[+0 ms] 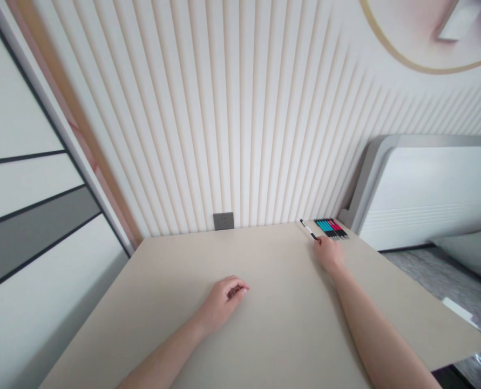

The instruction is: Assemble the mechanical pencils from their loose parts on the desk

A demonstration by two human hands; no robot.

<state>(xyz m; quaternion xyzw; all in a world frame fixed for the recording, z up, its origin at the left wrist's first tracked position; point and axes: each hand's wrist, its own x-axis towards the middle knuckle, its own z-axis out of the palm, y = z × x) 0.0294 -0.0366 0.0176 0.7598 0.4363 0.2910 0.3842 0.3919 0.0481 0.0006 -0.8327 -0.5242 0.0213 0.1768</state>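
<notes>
A white pen with black ends [309,229] lies slanted near the table's back edge, its lower end at the fingertips of my right hand [329,254], which are closed on it. Just to the right of that pen, a row of several pens [331,228], teal on the left and red on the right with black ends, lies side by side. My left hand [223,303] rests on the middle of the beige table [272,335] with its fingers curled together; whether anything is inside them is hidden.
Behind the table rises a ribbed white wall with a dark socket [223,221]. A grey-white headboard [430,189] and bed stand at the right. White cabinet panels [33,259] are at the left.
</notes>
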